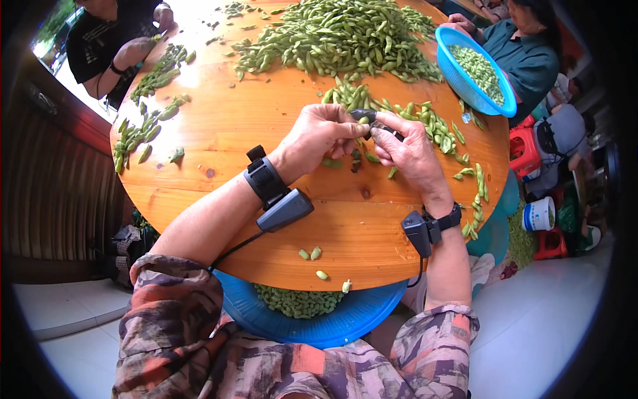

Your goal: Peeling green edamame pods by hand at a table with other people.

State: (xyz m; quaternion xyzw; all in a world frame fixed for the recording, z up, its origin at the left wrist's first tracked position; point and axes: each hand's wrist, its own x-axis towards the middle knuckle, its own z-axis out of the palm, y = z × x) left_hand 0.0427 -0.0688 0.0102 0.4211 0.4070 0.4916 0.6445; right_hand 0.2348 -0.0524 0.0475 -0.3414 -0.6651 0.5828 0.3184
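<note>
Both my hands meet over the middle of a round wooden table (279,214). My left hand (321,139) pinches a small green soybean pod (364,120) between thumb and fingers. Against it, my right hand (406,147) is closed around a small dark tool, whose exact kind I cannot tell; black covering shows on its index fingertip. A large heap of green soybean pods (344,37) lies beyond my hands, with a smaller strand of pods (428,119) to the right. Several shelled beans (315,253) rest near the table's front edge, above a blue plastic basin (369,314) of shelled beans.
At the right, a person (531,55) sits by a blue plastic basket (506,97) of shelled beans. Another person (99,50) handles something at the upper left, near leafy pods (159,75). Red stools (523,149) and a white bucket (538,214) stand to the right. Cabled devices are strapped to my wrists.
</note>
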